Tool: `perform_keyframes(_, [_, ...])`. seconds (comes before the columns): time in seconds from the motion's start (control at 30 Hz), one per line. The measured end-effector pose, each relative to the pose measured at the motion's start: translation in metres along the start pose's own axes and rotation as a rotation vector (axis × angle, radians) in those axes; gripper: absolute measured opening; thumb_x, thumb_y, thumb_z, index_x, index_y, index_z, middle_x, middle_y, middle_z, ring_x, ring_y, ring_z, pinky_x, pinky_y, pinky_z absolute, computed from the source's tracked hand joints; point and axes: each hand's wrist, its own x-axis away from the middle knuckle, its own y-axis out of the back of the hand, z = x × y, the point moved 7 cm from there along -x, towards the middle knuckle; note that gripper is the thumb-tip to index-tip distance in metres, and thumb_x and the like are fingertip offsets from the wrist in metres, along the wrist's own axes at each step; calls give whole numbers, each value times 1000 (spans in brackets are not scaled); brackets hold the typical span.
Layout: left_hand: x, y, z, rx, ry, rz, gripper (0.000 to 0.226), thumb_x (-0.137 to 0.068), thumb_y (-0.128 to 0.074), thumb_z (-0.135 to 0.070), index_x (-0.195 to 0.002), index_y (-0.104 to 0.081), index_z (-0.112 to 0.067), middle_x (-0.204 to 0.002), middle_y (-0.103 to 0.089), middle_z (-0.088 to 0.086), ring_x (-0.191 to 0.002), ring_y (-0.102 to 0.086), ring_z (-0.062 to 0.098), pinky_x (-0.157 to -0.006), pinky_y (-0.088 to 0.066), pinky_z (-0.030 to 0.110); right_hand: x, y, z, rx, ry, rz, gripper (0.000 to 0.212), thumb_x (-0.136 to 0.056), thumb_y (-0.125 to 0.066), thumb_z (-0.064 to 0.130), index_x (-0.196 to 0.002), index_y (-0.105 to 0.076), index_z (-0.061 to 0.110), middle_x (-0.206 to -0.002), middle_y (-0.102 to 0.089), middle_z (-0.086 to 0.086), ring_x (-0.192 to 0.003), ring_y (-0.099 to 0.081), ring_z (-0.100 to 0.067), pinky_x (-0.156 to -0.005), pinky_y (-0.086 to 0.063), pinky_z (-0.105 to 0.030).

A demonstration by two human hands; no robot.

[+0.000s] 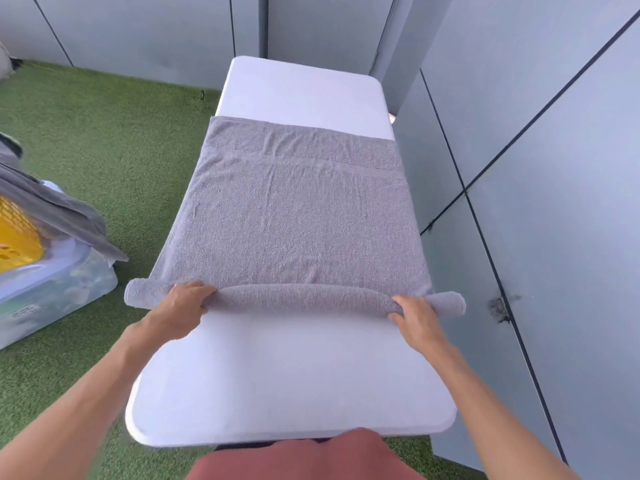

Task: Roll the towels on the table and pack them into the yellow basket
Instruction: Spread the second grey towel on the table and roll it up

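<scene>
A grey towel (294,216) lies spread across the white table (291,382), its near end rolled into a thick tube that spans the table's width and overhangs both sides. My left hand (180,310) grips the roll near its left end, fingers curled over the top. My right hand (415,317) grips the roll near its right end, thumb under and fingers over it. The yellow basket (15,233) shows at the far left edge, partly covered by grey cloth.
A clear plastic storage bin (52,292) stands on the green artificial turf (121,140) at left, under the basket. Grey cloth (59,206) drapes over it. Grey wall panels (554,168) run close along the table's right side and behind it.
</scene>
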Motion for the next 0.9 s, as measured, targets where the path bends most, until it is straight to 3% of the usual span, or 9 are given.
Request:
perform_keyframes(0.07, [8, -1, 3, 57, 12, 155, 44, -92, -55, -5, -135, -52, -12, -126, -56, 8, -120, -50, 27, -97, -34, 30, 8, -4, -6, 9, 8, 180, 12, -89, -61, 21, -81, -54, 15, -78, -58, -2, -89, -58, -29, -66, -39, -36])
perform_keyframes(0.2, [8, 12, 14, 353, 81, 153, 44, -87, -58, 6, -124, -61, -17, -119, -62, 3, -105, -57, 21, -82, -43, 21, 9, -4, -16, -111, -59, 325, 40, -89, -64, 23, -128, -57, 16, -127, -58, -6, -119, -53, -24, -96, -41, -31])
perform_keyframes(0.27, [9, 27, 14, 382, 82, -79, 37, -82, -64, 7, -105, -65, -22, -105, -61, 6, -93, -59, 28, -74, -45, 27, 4, 4, -12, -253, -82, 158, 39, -88, -65, 17, -126, -57, 18, -127, -55, -6, -120, -50, -25, -96, -37, -30])
perform_keyframes(0.33, [19, 39, 7, 176, 48, -350, 22, -82, -68, 0, -91, -68, -20, -96, -58, 8, -90, -55, 35, -75, -45, 42, 10, 14, -6, -232, -48, -129, 23, -86, -66, 11, -107, -64, 19, -117, -54, -7, -115, -47, -30, -97, -34, -36])
perform_keyframes(0.43, [41, 24, -8, -52, -74, -494, 20, -84, -69, -14, -104, -67, -11, -102, -60, 8, -94, -55, 36, -74, -46, 49, 36, 8, 2, 49, -17, -390, 14, -85, -69, 21, -99, -71, 23, -121, -57, -6, -119, -41, -29, -96, -37, -48])
perform_keyframes(0.57, [33, 1, -4, -153, -96, -343, 68, -68, -83, -15, -129, -54, -6, -124, -58, 11, -117, -51, 35, -98, -42, 51, 39, -21, 3, 133, 18, -209, 57, -81, -71, 32, -133, -54, 17, -136, -49, -6, -127, -36, -33, -99, -39, -51])
perform_keyframes(0.73, [6, 17, -3, -187, -17, -246, 45, -82, -68, -7, -125, -59, -13, -112, -65, 7, -109, -56, 32, -94, -41, 44, 11, -7, 10, 115, -26, -105, 44, -90, -62, 29, -132, -49, 20, -124, -54, 0, -125, -37, -26, -104, -32, -43])
perform_keyframes(0.83, [5, 12, 9, -212, 42, 79, 45, -94, -56, -21, -138, -48, -21, -130, -58, 2, -123, -50, 24, -100, -37, 34, 16, -5, 5, 116, -16, -38, 42, -94, -55, 34, -134, -48, 23, -127, -54, 3, -127, -38, -23, -103, -33, -41])
perform_keyframes(0.9, [12, 7, 17, -29, 79, 282, 44, -94, -57, -18, -137, -48, -21, -136, -54, 5, -125, -49, 23, -99, -36, 28, 24, -7, 2, 126, -16, 33, 42, -96, -51, 35, -137, -45, 26, -132, -53, 4, -130, -36, -21, -105, -32, -42])
